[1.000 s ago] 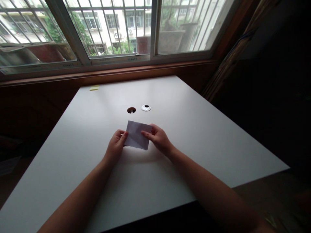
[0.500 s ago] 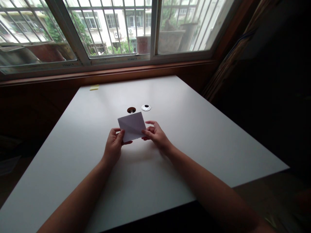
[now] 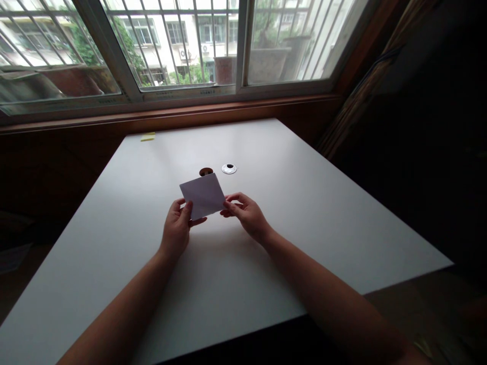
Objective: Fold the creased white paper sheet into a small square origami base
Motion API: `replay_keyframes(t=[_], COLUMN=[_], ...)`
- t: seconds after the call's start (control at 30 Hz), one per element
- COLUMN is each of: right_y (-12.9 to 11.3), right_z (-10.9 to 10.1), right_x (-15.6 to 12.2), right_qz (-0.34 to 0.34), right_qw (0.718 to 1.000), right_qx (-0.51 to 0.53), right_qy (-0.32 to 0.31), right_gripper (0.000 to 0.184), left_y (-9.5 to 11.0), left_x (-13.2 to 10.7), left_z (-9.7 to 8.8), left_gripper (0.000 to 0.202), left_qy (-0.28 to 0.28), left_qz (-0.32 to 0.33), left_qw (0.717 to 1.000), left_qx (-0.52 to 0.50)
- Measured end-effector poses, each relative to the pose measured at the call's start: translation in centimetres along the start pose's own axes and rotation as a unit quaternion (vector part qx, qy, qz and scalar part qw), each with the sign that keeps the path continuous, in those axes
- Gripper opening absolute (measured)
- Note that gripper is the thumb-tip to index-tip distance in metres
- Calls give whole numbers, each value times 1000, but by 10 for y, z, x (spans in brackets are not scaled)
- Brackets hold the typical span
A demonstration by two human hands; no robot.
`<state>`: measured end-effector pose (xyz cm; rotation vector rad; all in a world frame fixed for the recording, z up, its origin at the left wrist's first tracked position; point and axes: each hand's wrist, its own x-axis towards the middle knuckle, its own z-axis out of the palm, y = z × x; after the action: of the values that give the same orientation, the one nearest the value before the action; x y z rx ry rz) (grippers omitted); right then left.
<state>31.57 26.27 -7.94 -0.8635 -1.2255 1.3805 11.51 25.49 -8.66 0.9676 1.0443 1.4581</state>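
Note:
A small folded white paper (image 3: 203, 195) is held up above the middle of a white table (image 3: 304, 213). My left hand (image 3: 176, 230) pinches its lower left corner between thumb and fingers. My right hand (image 3: 245, 215) pinches its right edge, fingers curled. The paper is tilted, its far edge raised toward the window.
Behind the paper the table has a round cable hole (image 3: 206, 171) and a loose white round cap (image 3: 229, 169). A yellow sticky note (image 3: 147, 137) lies at the far left edge. A barred window runs along the back; the right side is dark.
The paper has been turned and lifted a little up and left, from lying low between my hands to tilted upright. Both hands shifted their hold to its lower corners.

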Motion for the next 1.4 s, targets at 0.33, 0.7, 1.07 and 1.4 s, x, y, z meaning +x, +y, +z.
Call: replay_keyframes(t=[0.33, 0.7, 1.07, 1.4], right_y=[-2, 3, -2, 2], right_z=[-2, -3, 3, 1], right_x=[-1, 3, 3, 3], right_qz=[-35, 11, 47, 24], right_qw=[999, 999, 997, 999], right_qx=[-21, 36, 58, 26], right_qy=[25, 21, -14, -3], right_gripper=[28, 41, 45, 42], left_y=[1, 1, 3, -4], left_x=[-3, -4, -7, -5], left_z=[1, 2, 2, -2], left_gripper=[34, 32, 35, 26], left_qy=[-21, -34, -76, -87], left_qz=[-19, -27, -34, 21], left_qw=[999, 999, 996, 992], left_qx=[-21, -30, 19, 84])
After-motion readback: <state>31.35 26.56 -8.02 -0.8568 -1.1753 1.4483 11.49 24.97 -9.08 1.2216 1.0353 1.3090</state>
